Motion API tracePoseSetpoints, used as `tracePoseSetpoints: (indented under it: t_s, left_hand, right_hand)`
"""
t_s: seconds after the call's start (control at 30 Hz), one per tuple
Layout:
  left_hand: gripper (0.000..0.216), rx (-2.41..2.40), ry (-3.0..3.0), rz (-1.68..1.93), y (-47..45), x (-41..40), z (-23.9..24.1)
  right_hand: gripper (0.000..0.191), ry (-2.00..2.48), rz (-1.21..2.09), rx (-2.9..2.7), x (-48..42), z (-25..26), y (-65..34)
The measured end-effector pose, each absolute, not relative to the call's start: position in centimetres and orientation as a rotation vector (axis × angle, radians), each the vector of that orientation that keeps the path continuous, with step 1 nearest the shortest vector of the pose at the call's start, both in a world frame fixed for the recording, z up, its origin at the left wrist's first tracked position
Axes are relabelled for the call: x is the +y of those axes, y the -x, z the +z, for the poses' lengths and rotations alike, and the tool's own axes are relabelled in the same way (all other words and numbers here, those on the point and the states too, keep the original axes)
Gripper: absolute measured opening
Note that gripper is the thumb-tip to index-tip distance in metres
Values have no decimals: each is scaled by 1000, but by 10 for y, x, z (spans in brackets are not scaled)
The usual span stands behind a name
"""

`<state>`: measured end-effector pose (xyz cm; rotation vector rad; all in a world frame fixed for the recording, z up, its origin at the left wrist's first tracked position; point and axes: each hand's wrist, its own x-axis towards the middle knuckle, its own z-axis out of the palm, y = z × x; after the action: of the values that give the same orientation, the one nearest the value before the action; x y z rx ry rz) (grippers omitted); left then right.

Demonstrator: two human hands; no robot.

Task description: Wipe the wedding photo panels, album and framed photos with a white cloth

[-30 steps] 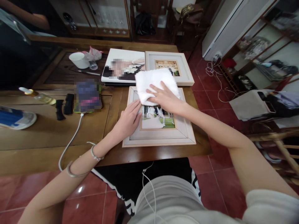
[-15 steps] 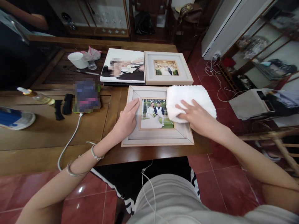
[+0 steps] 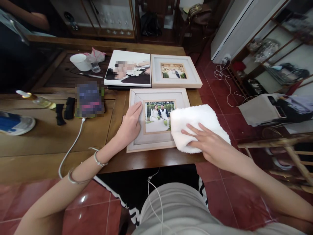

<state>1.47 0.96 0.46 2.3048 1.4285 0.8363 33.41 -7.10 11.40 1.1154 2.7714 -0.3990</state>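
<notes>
A pale wooden picture frame (image 3: 156, 94) with a wedding photo lies flat near the table's front edge. My left hand (image 3: 129, 125) rests flat on its left border, fingers stretched out. My right hand (image 3: 210, 143) presses a folded white cloth (image 3: 193, 122) onto the frame's lower right corner, fingers spread over the cloth. The cloth hangs partly past the table's right edge.
Behind lie a second framed photo (image 3: 174, 71) and a photo canvas (image 3: 128, 70). To the left are a phone (image 3: 89, 99) with a white cable (image 3: 70, 148), black clips, a small bottle (image 3: 36, 99), a white cup (image 3: 79, 62). A wooden rack (image 3: 286, 150) stands at right.
My right hand has swept the cloth from the frame's top edge to the right side and then down to its lower right corner. My left hand has stayed on the left border.
</notes>
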Motion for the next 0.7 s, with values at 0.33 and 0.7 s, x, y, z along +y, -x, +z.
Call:
tracePoseSetpoints:
  t_s: [0.33, 0.7]
  left_hand:
    - [68, 1446, -2312, 874, -16, 12, 5]
    - [76, 1370, -2314, 840, -10, 14, 0]
  right_hand:
    - [27, -930, -225, 3000, -70, 82, -241]
    - [28, -1232, 71, 2908, -92, 87, -304]
